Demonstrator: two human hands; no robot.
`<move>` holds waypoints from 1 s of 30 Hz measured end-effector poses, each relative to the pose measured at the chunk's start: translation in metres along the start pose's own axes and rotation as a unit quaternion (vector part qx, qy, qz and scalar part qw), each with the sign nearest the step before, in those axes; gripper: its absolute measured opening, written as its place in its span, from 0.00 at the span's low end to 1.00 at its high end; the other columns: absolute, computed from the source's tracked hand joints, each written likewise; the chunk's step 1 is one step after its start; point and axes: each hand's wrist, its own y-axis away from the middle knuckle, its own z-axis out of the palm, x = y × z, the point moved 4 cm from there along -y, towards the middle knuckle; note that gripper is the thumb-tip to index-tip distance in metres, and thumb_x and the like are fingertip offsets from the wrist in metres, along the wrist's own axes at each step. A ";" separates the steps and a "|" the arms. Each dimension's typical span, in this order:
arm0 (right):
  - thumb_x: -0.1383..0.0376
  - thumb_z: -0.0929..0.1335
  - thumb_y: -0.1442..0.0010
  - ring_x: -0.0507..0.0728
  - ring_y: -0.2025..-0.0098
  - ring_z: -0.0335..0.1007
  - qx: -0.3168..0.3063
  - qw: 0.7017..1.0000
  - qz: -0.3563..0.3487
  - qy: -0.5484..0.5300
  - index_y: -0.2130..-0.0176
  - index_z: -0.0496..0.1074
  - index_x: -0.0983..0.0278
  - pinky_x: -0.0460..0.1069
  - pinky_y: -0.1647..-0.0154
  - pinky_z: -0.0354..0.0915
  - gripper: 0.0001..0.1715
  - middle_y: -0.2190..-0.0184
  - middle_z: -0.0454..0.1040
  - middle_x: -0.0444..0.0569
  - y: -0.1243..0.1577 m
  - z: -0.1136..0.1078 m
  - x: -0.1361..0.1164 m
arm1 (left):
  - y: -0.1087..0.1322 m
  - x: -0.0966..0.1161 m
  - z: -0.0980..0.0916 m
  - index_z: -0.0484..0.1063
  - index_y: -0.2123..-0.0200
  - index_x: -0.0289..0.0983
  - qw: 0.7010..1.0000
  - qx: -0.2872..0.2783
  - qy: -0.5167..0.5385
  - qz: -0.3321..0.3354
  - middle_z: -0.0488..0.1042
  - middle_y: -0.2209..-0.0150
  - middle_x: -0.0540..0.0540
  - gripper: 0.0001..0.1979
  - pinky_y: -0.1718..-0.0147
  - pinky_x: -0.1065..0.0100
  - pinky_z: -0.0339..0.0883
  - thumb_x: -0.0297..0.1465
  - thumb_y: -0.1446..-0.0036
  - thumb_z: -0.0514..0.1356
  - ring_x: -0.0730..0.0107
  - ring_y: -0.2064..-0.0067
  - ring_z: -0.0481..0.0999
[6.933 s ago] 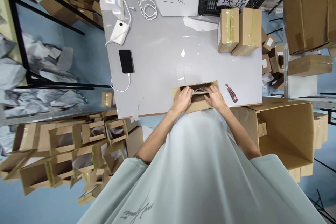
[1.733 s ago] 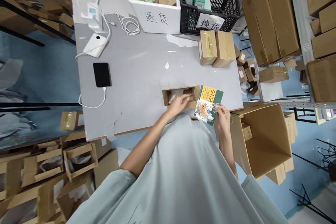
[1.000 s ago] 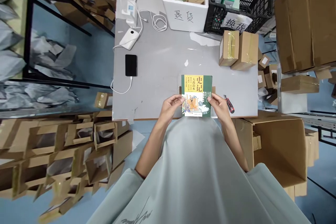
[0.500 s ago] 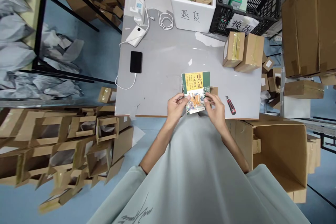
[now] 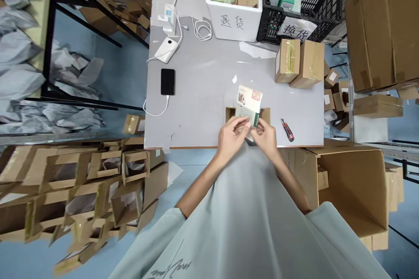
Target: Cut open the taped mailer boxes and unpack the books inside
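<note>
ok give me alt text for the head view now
A person's left hand and right hand hold a book over an open cardboard box near the edge of a grey table. A box cutter lies to the right.

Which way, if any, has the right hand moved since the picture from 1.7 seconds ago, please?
Yes, leftward: the right hand was straight in front of the two taped boxes, but now sits mostly to their left.

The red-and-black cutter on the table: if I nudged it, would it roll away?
Probably not: the cutter is long and narrow, so a nudge would more likely swivel or slide it. The table shows glossy reflections, so sliding may come easily. It looks slim and straight, so I'd expect it light and stiff.
</note>
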 end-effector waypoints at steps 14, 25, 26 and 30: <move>0.49 0.80 0.43 0.67 0.45 0.85 -0.076 0.972 0.080 -0.206 0.57 0.85 0.56 0.62 0.44 0.80 0.19 0.55 0.89 0.50 0.010 -0.035 0.004 | -0.009 -0.047 -0.066 0.84 0.48 0.41 0.990 0.015 0.091 -0.111 0.87 0.51 0.41 0.29 0.44 0.56 0.79 0.53 0.45 0.78 0.55 0.47 0.85; 0.50 0.79 0.42 0.67 0.45 0.84 -0.076 0.979 0.051 -0.184 0.58 0.85 0.56 0.62 0.44 0.79 0.16 0.57 0.88 0.49 0.002 -0.045 -0.003 | -0.013 -0.045 -0.044 0.76 0.65 0.41 0.970 0.003 0.186 -0.157 0.86 0.61 0.45 0.31 0.59 0.63 0.79 0.61 0.47 0.78 0.62 0.60 0.85; 0.50 0.79 0.43 0.67 0.45 0.84 -0.076 0.979 0.053 -0.180 0.58 0.84 0.56 0.62 0.44 0.79 0.17 0.57 0.88 0.49 0.001 -0.046 -0.003 | -0.013 -0.044 -0.044 0.75 0.66 0.41 0.970 -0.002 0.188 -0.154 0.86 0.61 0.45 0.31 0.58 0.63 0.79 0.61 0.46 0.78 0.62 0.59 0.85; 0.51 0.79 0.42 0.67 0.45 0.84 -0.084 0.979 0.048 -0.177 0.58 0.84 0.57 0.60 0.45 0.79 0.16 0.58 0.87 0.49 0.001 -0.049 -0.003 | -0.011 -0.036 -0.046 0.77 0.62 0.41 0.968 -0.022 0.206 -0.144 0.86 0.61 0.45 0.30 0.58 0.63 0.79 0.58 0.49 0.80 0.62 0.59 0.85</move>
